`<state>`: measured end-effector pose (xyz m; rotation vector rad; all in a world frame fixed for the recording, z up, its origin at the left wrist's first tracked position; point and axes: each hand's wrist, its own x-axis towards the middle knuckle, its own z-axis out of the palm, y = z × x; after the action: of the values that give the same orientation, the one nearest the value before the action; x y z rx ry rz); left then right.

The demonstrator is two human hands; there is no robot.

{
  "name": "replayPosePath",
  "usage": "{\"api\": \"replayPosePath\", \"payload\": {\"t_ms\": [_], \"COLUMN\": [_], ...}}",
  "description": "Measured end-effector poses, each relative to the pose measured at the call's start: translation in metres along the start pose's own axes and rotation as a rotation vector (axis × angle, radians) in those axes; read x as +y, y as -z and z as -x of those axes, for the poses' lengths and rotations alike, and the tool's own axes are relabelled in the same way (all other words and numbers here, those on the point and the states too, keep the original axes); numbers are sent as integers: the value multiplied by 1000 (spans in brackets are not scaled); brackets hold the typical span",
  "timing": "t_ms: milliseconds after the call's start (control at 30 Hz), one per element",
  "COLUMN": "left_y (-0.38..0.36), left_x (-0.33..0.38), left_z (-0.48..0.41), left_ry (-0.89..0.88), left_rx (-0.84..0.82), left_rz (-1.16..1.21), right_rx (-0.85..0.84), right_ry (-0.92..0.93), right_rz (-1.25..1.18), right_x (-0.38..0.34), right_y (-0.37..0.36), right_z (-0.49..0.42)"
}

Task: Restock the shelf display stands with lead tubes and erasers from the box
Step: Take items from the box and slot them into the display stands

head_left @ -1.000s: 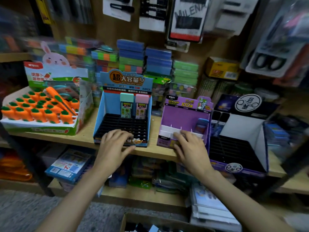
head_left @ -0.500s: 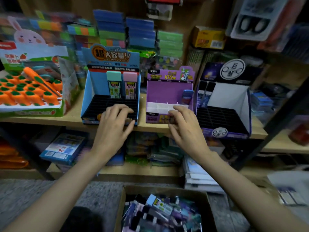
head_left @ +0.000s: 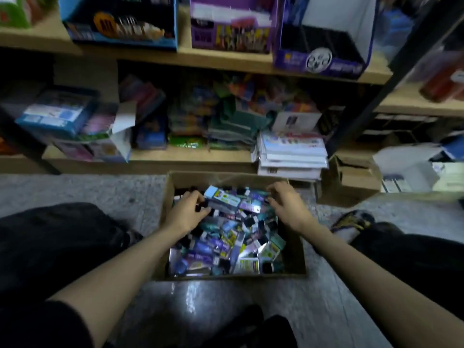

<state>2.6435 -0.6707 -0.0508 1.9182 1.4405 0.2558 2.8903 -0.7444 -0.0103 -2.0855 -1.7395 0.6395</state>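
Note:
A cardboard box (head_left: pixel 227 177) stands on the floor between my knees, filled with several small lead tubes and erasers (head_left: pixel 226 242) in a jumble. A light-blue eraser (head_left: pixel 221 197) lies on top at the far end. My left hand (head_left: pixel 185 216) is in the box's far left corner, fingers curled round a small black tube. My right hand (head_left: pixel 288 204) reaches into the far right corner with fingers bent down over the pile; what it holds is hidden. On the shelf above stand the blue display stand (head_left: pixel 120 33), the purple stand (head_left: pixel 231 33) and the dark purple stand (head_left: pixel 319 56).
The lower shelf (head_left: pixel 150 160) holds packs and boxes, with a stack of white packets (head_left: pixel 291 156) at its right end. A small cardboard carton (head_left: pixel 351 180) sits on the floor to the right. A black shelf post (head_left: pixel 369 101) slants beside it.
Both hands left the display stands on the shelf and dropped into the box on the floor. My view swung down from the shelf to the box.

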Motion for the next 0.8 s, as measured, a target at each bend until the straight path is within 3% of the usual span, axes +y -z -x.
{"api": "replayPosePath", "payload": {"t_ms": [133, 333, 533, 633, 733, 800], "left_y": [-42, -66, -67, -71, -77, -82], "left_x": [-42, -67, -68, -63, -62, -62], "left_z": [23, 38, 33, 32, 34, 37], "left_ry": [105, 98, -47, -54, -27, -29], "left_rx": [-161, -238, -310, -303, -323, -344], "left_rz": [25, -117, -477, -534, -522, -516], "right_rx": [-198, -635, -817, -713, -738, -797], "right_ry": [-333, -331, -245, -365, -304, -158], "right_rz": [-164, -201, -269, -446, -309, -152], "right_x": [32, 48, 62, 69, 83, 85], "right_y": [-60, -106, -85, -78, -72, -76], "right_z": [26, 55, 51, 46, 46, 47]}}
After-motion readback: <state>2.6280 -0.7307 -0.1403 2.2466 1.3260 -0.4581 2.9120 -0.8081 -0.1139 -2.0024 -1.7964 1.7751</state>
